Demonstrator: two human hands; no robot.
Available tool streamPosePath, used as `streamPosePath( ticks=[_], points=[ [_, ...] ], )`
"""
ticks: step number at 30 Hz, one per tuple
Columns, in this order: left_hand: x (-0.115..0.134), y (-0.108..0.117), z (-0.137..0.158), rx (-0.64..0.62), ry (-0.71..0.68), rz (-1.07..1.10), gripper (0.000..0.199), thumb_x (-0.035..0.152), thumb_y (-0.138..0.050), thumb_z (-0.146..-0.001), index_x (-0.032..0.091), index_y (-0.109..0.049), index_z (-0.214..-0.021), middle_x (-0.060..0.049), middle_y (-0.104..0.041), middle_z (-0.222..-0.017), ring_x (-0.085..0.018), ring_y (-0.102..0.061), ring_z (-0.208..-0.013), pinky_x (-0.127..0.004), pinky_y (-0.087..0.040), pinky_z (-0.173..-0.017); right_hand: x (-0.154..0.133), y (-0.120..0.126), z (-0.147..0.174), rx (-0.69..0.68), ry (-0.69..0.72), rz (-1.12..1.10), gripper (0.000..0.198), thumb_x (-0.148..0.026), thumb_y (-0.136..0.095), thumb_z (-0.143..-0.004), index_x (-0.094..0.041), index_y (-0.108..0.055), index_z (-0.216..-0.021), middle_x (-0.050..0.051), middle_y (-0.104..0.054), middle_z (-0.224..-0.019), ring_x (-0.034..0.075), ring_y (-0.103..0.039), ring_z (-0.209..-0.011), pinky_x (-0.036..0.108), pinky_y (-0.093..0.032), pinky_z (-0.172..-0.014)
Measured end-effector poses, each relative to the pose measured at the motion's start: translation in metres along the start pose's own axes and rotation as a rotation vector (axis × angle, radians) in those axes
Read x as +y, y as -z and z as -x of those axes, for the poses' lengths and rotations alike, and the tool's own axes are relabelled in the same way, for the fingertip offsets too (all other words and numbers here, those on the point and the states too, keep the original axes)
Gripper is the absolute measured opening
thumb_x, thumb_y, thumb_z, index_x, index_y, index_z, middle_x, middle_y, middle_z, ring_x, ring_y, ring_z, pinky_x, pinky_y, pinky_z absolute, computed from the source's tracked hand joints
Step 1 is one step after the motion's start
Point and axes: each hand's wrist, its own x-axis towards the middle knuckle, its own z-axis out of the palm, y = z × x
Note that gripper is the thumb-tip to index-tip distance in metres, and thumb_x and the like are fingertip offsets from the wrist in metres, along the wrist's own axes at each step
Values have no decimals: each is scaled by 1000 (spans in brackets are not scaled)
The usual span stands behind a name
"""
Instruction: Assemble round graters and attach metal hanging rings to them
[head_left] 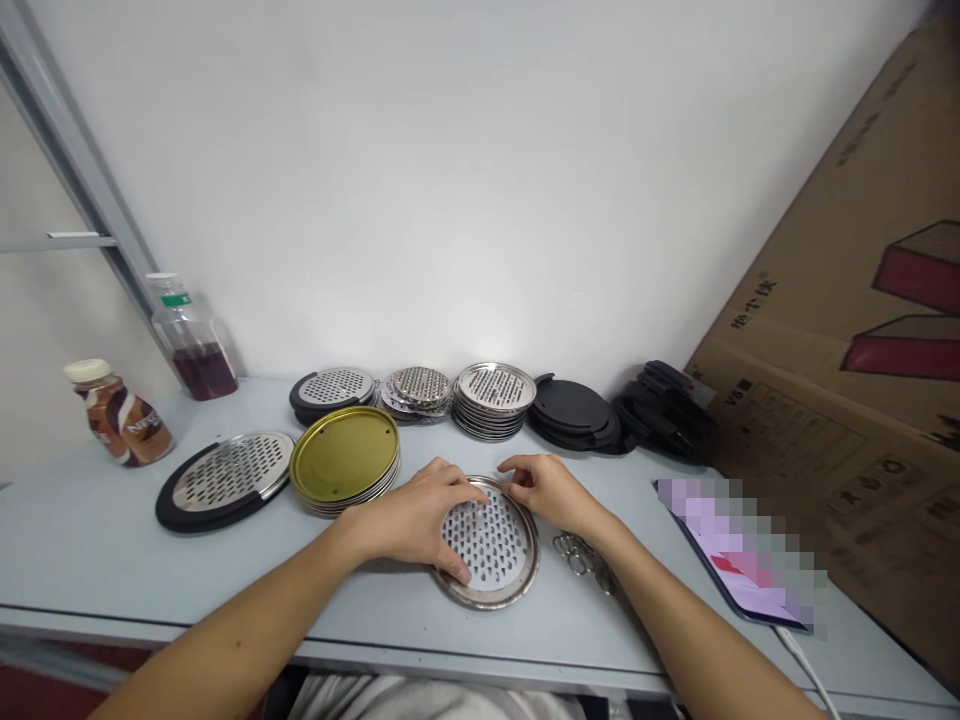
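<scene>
A round perforated grater plate (491, 545) lies inside a metal ring (487, 603) near the front of the table. My left hand (416, 515) reaches over its left side, thumb and fingers spread and gripping the plate by its face and edge. My right hand (551, 490) is at the ring's upper right edge, index finger stretched and the other fingers partly curled, with nothing visible in them. Small metal rings or clips (576, 552) lie by my right forearm. Left of my left hand is a stack of round lids topped by a gold one (345, 455).
A black-rimmed grater (236, 475) lies at left. Along the wall stand another black-rimmed grater (334, 388), loose grater plates (421, 385), stacked ringed graters (495, 390) and black round parts (574, 410). Bottles (120, 415) stand left; a phone (739, 560) and large carton (847, 400) are right.
</scene>
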Motion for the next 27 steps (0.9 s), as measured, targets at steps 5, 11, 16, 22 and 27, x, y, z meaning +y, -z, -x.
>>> streamPosePath(
  ticks=[5, 11, 16, 22, 27],
  points=[
    [-1, -1, -1, 13, -7, -26, 79, 52, -81, -55, 31, -53, -126, -6, -49, -115, -29, -41, -115, -41, -37, -99, 0, 0, 0, -4, 2, 1, 27, -20, -59, -77, -17, -70, -101, 1, -70, -69, 14, -59, -62, 23, -41, -60],
    [-3, -2, -1, 28, -21, -59, 75, 53, -81, -56, 32, -56, -123, -6, -50, -120, -31, -43, -115, -46, -31, -103, 1, -1, 0, -1, 12, 0, 26, -22, -59, -77, -18, -70, -101, 1, -70, -70, 14, -59, -62, 24, -40, -60],
    [-1, -1, 0, 41, -19, -51, 78, 53, -81, -54, 34, -53, -124, -5, -46, -124, -31, -44, -115, -47, -30, -104, 1, -2, -1, 1, 17, -1, 27, -21, -58, -77, -18, -70, -101, 1, -70, -69, 14, -59, -62, 24, -40, -61],
    [-1, -1, 0, 25, 8, -59, 84, 54, -81, -53, 37, -49, -128, -4, -44, -122, -31, -43, -112, -46, -36, -98, 1, -2, -1, 7, 14, 12, 27, -21, -58, -77, -18, -70, -101, 1, -70, -71, 15, -59, -63, 24, -40, -61],
    [-3, -2, -1, 18, -6, -59, 84, 55, -81, -53, 35, -50, -128, -5, -47, -120, -31, -44, -111, -44, -36, -98, 1, -2, -1, -1, 10, -5, 28, -21, -58, -78, -17, -70, -103, 2, -71, -72, 15, -60, -63, 24, -41, -61]
  ],
)
